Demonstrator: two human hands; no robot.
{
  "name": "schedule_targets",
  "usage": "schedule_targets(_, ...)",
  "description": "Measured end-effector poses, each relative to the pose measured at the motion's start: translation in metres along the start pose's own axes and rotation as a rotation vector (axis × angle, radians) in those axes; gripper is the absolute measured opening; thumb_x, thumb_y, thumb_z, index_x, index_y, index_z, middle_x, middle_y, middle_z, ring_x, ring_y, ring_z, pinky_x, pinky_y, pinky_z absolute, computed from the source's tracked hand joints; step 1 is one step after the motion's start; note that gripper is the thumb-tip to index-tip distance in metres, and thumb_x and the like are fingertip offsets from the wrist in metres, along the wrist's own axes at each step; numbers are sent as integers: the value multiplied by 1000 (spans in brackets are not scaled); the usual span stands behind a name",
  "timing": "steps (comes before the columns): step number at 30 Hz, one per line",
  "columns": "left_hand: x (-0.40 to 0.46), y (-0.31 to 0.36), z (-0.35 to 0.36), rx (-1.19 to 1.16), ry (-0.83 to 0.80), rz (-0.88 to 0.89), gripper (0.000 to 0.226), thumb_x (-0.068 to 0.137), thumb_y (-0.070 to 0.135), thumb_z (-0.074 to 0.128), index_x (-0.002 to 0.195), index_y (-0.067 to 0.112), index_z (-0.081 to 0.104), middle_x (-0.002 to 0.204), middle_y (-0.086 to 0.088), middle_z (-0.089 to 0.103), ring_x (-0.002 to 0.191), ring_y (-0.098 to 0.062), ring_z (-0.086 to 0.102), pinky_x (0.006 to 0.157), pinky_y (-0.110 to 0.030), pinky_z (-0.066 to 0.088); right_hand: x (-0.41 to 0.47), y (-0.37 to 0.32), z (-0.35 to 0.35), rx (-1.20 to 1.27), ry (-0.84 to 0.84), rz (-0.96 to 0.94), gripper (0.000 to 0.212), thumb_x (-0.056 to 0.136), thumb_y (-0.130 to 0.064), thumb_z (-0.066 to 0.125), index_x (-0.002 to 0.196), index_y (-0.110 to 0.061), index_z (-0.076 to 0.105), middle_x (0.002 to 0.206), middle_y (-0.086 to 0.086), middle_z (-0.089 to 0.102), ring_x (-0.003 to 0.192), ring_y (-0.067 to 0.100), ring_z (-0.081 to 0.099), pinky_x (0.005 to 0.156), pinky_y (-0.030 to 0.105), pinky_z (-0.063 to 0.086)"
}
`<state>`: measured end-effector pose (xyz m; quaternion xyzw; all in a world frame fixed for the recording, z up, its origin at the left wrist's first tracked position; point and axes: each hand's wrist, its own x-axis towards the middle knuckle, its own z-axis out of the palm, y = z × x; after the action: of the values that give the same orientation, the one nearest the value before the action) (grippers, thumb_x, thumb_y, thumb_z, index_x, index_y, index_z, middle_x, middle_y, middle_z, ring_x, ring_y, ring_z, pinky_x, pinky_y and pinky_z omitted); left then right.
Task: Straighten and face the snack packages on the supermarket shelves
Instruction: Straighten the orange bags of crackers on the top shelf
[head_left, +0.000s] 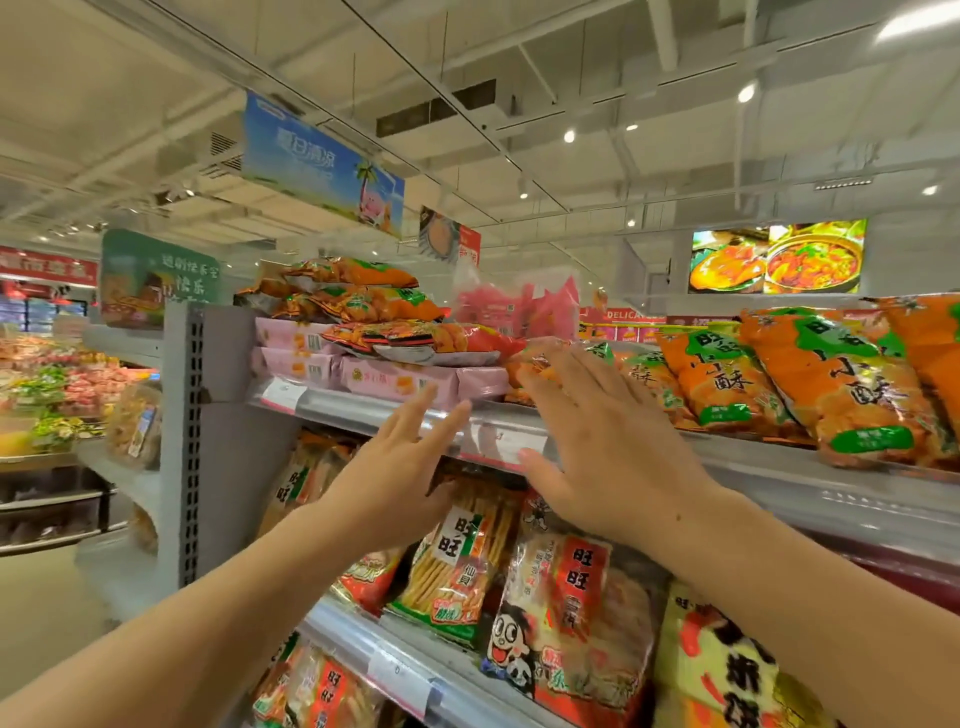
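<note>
Head cam: left hand (396, 470) & right hand (597, 441) both spread flat, empty, before top shelf (415, 410) snack packs (717, 379)

Both hands are raised with fingers straight in front of the top shelf edge (519, 423): the left hand (400, 478) hangs just below the pink boxes (410, 382), and the right hand (597, 441) has its fingertips at a small orange bag (530, 366). Above the left hand, orange-and-red bags (363, 306) lie piled flat on the boxes. To the right of the right hand stand upright orange bags (831, 384), and below both hands sit rice cracker packs (571, 613).
</note>
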<state>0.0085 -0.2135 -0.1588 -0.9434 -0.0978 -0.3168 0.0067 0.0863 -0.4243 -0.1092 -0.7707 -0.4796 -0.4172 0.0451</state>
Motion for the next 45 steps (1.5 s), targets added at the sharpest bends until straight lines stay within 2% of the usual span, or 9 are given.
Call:
schedule_targets(5,3,-32,29,83,15,62,105,91,24,53,132,59,-37,158,10,-31,148,-20,-20,121,-50,12,93,-23,33,227,9,57,58,94,-53,39,144,-25,33,154,2,30,140,25,29,111,47,33)
schedule_targets(10,11,-57,18,146,134,249,81,88,28,48,147,51,-3,159,1,15,143,-24,18,112,-47,19,158,-28,54,334,30,158,48,96,-55,30,108,-22,62,116,2,59,105,20,55,88,42,48)
schedule_targets(13,19,-79,6,132,147,383,66,89,29,47,148,44,22,152,4,34,133,-20,33,106,-44,27,176,-30,62,312,-23,187,55,94,-60,30,127,-23,55,131,2,56,117,21,54,95,46,47)
schedule_targets(18,47,-116,-20,-177,404,523,29,87,24,52,111,21,69,105,4,69,93,-18,62,78,-37,52,180,-37,69,318,21,230,48,86,-56,29,93,-25,65,92,-7,65,83,14,60,72,35,51)
schedule_targets(21,83,-146,-46,-393,608,330,23,91,24,49,100,14,68,97,4,62,93,-18,56,76,-33,48,178,-42,70,335,49,270,46,84,-51,34,93,-20,67,90,-2,69,84,19,63,75,33,52)
schedule_targets(25,137,-172,-63,-162,326,15,42,95,51,41,115,21,64,122,-8,56,116,-28,46,94,-40,37,185,-43,60,473,-22,488,44,75,-62,40,95,-35,68,100,-14,68,89,13,61,74,26,45)
schedule_targets(30,150,-175,-51,58,126,-40,71,85,77,26,118,24,60,133,-17,39,123,-37,34,98,-49,36,198,-50,47,485,-160,784,76,68,-84,44,120,-31,61,124,-3,60,95,15,59,69,29,45)
schedule_targets(36,144,-168,-56,63,39,22,63,87,72,34,114,20,55,132,-19,43,123,-38,36,102,-47,34,211,-65,39,216,-312,793,69,65,-86,52,88,-22,52,102,-2,57,84,15,54,54,24,33)
schedule_targets(45,156,-168,-74,-232,-102,98,42,80,57,62,87,16,59,75,4,64,64,-13,58,55,-25,46,212,-56,26,461,-312,897,52,61,-72,72,76,-23,65,74,-4,63,65,14,59,52,24,45)
